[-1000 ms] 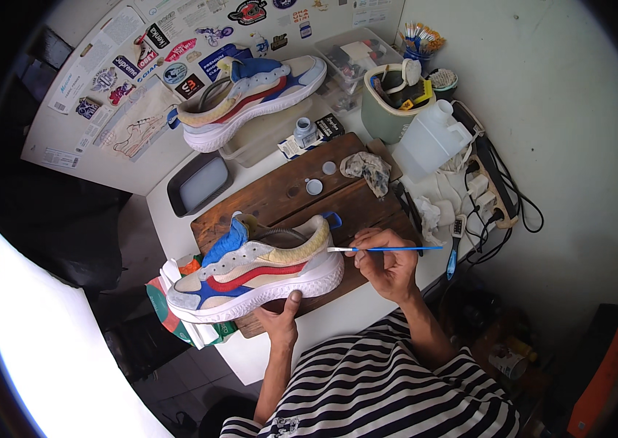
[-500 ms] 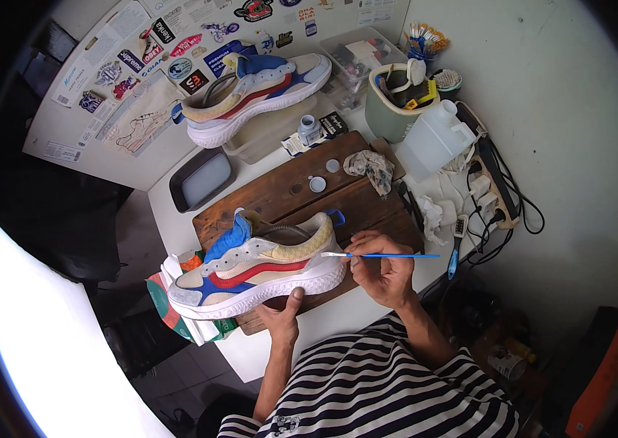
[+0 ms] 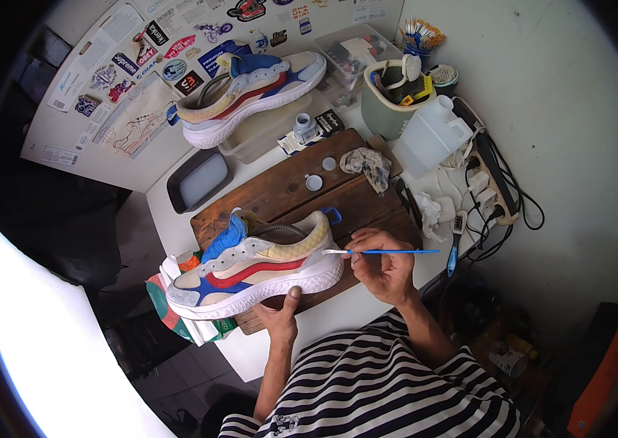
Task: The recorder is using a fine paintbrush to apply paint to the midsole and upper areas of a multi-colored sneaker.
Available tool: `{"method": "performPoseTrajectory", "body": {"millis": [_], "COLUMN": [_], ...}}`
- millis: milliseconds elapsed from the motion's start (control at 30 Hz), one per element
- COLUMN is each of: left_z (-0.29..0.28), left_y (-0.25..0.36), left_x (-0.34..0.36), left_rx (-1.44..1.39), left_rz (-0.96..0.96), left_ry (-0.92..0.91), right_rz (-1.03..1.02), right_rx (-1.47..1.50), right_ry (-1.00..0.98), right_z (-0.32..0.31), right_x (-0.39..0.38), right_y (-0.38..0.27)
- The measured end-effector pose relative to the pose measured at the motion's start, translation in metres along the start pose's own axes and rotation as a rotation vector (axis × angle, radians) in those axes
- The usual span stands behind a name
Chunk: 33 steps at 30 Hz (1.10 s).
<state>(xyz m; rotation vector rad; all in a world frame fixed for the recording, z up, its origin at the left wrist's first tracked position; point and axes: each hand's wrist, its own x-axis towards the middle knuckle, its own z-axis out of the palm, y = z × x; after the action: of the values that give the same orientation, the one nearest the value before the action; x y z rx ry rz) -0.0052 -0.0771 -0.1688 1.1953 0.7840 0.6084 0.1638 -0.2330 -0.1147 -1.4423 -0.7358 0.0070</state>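
My left hand (image 3: 279,319) grips a sneaker (image 3: 250,270) from below, its thumb on the white sole and the other fingers hidden under it. The shoe is cream and grey with a red stripe, a blue tongue and blue patches; it has no laces, and a coiled spring shows inside the collar. Between the pinched fingers of my right hand (image 3: 382,269) is a slim blue paintbrush (image 3: 404,252), held level. Its pale tip meets the grey heel panel of the sneaker, or lies very close to it.
A matching sneaker (image 3: 250,95) rests on a clear plastic box (image 3: 250,139). The wooden board (image 3: 250,197) bears a small lid (image 3: 314,182) and a stained rag (image 3: 367,168). Behind are a paint bottle (image 3: 305,128), dark tray (image 3: 198,179), green bin (image 3: 384,117), white jug (image 3: 429,139) and blue-handled brush (image 3: 454,248).
The paintbrush and right hand have shifted very slightly against the heel. The whole view has moved a little; the left hand keeps its hold on the sneaker.
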Motion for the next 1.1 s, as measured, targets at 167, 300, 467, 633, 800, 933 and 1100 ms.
{"method": "performPoseTrajectory", "body": {"millis": [167, 300, 467, 633, 800, 933, 1100], "left_z": [-0.003, -0.003, -0.016, -0.017, -0.005, -0.007, -0.002], "left_y": [-0.002, -0.001, 0.002, 0.032, 0.048, 0.046, 0.049], "left_x": [0.000, 0.000, 0.002, -0.009, -0.013, -0.014, -0.015], "left_rx": [0.024, 0.012, -0.148, -0.482, -0.501, -0.461, -0.427], "left_rz": [0.001, 0.017, -0.050, -0.187, -0.123, -0.140, -0.124], "left_ry": [0.020, 0.027, -0.077, -0.189, -0.186, -0.227, -0.202], "right_rz": [-0.020, -0.022, 0.208, 0.107, -0.130, -0.219, -0.168], "right_rx": [-0.018, 0.076, 0.378, 0.418, 0.197, 0.023, -0.014], "right_ry": [0.009, -0.029, 0.147, 0.190, 0.055, -0.019, -0.045], "right_z": [-0.008, -0.003, -0.009, -0.025, -0.024, -0.016, -0.008], "right_x": [0.000, -0.001, -0.009, -0.003, 0.015, 0.026, 0.029], "right_y": [0.002, 0.002, -0.001, -0.045, -0.079, -0.084, -0.084]}}
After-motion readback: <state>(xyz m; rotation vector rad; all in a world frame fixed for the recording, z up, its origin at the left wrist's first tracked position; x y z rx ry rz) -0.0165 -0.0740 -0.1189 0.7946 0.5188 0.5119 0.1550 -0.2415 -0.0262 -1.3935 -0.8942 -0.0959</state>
